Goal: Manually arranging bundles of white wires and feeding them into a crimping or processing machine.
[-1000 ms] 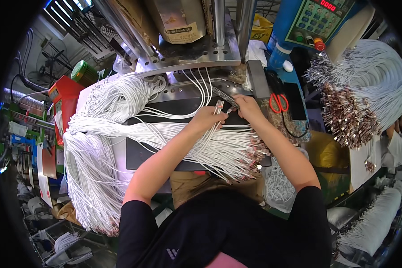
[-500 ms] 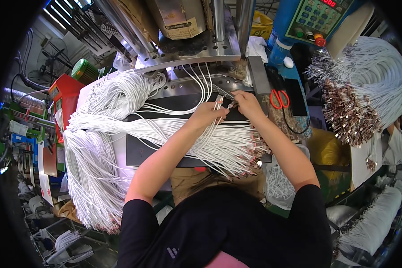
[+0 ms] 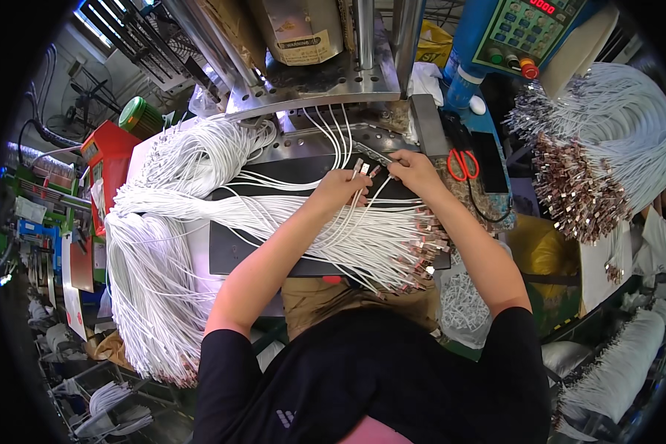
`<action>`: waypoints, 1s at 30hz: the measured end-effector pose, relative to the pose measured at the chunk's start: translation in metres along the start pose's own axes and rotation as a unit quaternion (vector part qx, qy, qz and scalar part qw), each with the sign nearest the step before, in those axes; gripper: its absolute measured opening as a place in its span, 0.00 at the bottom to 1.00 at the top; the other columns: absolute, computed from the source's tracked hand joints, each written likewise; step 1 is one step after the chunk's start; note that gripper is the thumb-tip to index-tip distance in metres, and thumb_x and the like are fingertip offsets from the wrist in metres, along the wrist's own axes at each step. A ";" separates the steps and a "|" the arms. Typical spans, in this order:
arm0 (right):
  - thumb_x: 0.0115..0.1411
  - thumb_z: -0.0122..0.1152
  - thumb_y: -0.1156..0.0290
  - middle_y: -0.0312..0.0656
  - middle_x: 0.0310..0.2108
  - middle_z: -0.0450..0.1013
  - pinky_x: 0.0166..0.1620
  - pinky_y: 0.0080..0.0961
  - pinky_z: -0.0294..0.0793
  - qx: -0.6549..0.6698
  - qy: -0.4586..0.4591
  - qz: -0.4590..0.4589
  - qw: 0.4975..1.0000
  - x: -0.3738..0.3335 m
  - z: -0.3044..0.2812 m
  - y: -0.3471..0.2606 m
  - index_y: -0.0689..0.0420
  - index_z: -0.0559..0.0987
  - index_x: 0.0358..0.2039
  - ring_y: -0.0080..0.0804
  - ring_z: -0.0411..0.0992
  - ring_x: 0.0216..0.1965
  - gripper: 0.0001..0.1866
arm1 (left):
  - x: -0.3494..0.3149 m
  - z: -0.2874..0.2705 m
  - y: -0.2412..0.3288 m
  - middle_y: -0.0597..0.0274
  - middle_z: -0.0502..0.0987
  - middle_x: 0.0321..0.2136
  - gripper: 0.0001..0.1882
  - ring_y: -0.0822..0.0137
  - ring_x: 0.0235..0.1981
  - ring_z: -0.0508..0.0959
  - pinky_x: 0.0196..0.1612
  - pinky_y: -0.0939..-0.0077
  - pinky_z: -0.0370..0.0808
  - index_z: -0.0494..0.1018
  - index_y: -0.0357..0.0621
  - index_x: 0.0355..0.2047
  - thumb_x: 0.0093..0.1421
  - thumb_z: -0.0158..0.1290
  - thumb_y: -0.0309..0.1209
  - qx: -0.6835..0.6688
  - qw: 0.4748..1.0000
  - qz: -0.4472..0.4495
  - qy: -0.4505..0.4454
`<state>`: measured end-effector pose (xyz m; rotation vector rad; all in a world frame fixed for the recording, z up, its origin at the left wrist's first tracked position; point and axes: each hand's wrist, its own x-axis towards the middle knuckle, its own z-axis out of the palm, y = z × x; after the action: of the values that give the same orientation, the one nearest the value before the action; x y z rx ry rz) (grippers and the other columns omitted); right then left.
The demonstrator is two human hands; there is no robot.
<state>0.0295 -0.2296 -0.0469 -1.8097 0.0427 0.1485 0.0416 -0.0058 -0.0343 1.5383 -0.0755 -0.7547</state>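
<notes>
My left hand (image 3: 340,186) pinches a few white cables near their metal connector ends (image 3: 362,167), held just above a black work mat (image 3: 266,255). My right hand (image 3: 413,167) sits close beside it, fingers closed on the same cable ends. A fan of white cables with copper-coloured plugs (image 3: 414,248) lies across the mat under my forearms. A large bundle of white cables (image 3: 155,244) drapes off the left side of the bench.
A metal press machine (image 3: 325,74) stands right behind my hands. Red-handled scissors (image 3: 462,164) lie to the right of my right hand. A blue control box (image 3: 525,29) is at the top right, with a big hanging bundle of plugged cables (image 3: 607,148) beside it.
Both hands have stayed together at the cable ends, shifting only slightly. The view has tilted a little, so the machine sits lower in the picture.
</notes>
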 end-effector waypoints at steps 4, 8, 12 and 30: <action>0.59 0.59 0.72 0.33 0.25 0.74 0.32 0.19 0.66 0.021 -0.008 -0.014 1.000 0.000 -0.002 0.004 0.65 0.79 0.42 0.17 0.68 0.27 0.13 | -0.002 0.006 0.002 0.65 0.76 0.26 0.13 0.74 0.27 0.76 0.32 0.77 0.76 0.77 0.35 0.35 0.64 0.57 0.36 0.041 0.999 0.006 0.015; 0.58 0.59 0.72 0.34 0.26 0.75 0.33 0.19 0.66 -0.031 -0.016 -0.035 0.999 -0.006 0.002 -0.003 0.65 0.79 0.41 0.18 0.69 0.27 0.12 | 0.000 0.006 0.003 0.65 0.76 0.25 0.13 0.74 0.26 0.76 0.32 0.77 0.75 0.76 0.36 0.31 0.63 0.58 0.36 0.069 0.997 0.024 0.015; 0.55 0.65 0.60 0.46 0.33 0.80 0.41 0.29 0.73 -0.134 -0.017 -0.012 0.991 -0.014 0.003 -0.017 0.66 0.79 0.45 0.31 0.76 0.35 0.23 | 0.000 0.009 0.007 0.64 0.77 0.26 0.13 0.74 0.25 0.76 0.31 0.79 0.75 0.77 0.36 0.31 0.63 0.58 0.36 0.104 0.994 0.020 0.007; 0.55 0.72 0.58 0.38 0.30 0.78 0.36 0.21 0.71 -0.162 -0.052 -0.013 0.985 -0.026 -0.007 -0.039 0.63 0.80 0.43 0.21 0.73 0.30 0.23 | 0.003 -0.004 0.005 0.62 0.79 0.27 0.16 0.74 0.25 0.78 0.28 0.81 0.73 0.79 0.35 0.34 0.62 0.60 0.40 0.082 0.996 -0.006 0.035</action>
<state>0.0090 -0.2282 -0.0040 -2.1241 -0.0836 0.2416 0.0487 -0.0044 -0.0310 1.7222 -0.0768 -0.7172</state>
